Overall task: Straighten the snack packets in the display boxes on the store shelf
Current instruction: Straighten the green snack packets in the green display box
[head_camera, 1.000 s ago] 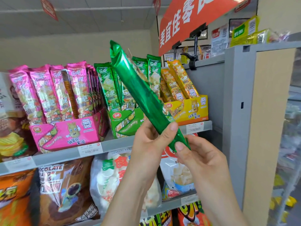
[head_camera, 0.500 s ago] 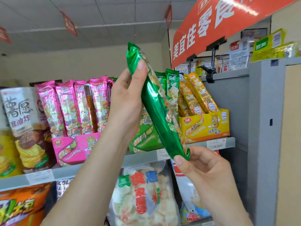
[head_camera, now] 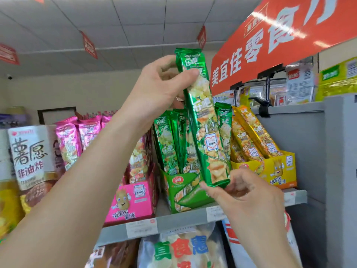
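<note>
Head camera looks up at a grey metal store shelf (head_camera: 179, 219) carrying three cardboard display boxes side by side: a pink one (head_camera: 133, 200), a green one (head_camera: 183, 196) and a yellow one (head_camera: 280, 171). Each box holds tall, narrow foil packets standing on end.

Both hands hold one long green foil snack packet (head_camera: 202, 132) in front of the green box. Its printed face is turned outward and its top leans a little to the left. The left hand (head_camera: 158, 88) grips the packet near its upper end, thumb across the front and fingers curled behind. The right hand (head_camera: 249, 198) pinches the bottom seal between thumb and fingertips. The lower end hangs just in front of the box's upper front edge, and the top rises well above the other green packets (head_camera: 167, 146) standing inside.

The step in hand looks like returning this packet to its row, upright and facing forward. The next move probably calls for lifting the bottom seal over the box's front wall and aiming it at a gap between the standing packets. The right hand would then let go so that the left can slide the packet down level with its neighbours. The foil looks slippery and the row is tight, so the neighbouring packets may tip.
</note>
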`<action>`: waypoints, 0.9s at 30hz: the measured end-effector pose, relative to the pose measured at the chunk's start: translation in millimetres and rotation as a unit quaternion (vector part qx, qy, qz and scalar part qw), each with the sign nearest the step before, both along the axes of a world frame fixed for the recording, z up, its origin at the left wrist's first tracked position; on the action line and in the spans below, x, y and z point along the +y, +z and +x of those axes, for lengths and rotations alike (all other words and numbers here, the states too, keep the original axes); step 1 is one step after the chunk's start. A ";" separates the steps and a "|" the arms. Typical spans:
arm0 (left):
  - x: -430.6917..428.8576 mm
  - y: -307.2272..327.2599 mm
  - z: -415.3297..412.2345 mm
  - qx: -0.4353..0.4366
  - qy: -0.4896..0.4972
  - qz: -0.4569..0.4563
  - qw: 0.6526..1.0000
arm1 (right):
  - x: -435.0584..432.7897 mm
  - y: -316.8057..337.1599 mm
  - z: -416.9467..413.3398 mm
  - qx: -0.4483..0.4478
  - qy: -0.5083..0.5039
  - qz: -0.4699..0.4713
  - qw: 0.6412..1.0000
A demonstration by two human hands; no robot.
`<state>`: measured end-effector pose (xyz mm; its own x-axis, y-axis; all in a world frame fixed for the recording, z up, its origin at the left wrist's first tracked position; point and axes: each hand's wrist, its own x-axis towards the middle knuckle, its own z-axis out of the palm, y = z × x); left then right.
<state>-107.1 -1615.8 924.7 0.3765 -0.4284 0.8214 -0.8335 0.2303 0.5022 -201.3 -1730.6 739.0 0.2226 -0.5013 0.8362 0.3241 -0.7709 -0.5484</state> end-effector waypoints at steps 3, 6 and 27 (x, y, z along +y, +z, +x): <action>2.1 15.9 2.2 -0.053 0.020 -0.006 0.998 | 0.7 14.6 5.8 0.025 -0.022 -0.059 0.998; 3.7 34.2 5.9 -0.110 0.041 -0.054 0.992 | -2.8 34.4 9.6 0.066 -0.010 -0.099 0.993; 19.2 89.6 82.3 -0.295 0.332 -0.145 0.884 | -17.4 189.5 79.8 0.391 -0.048 -0.330 0.858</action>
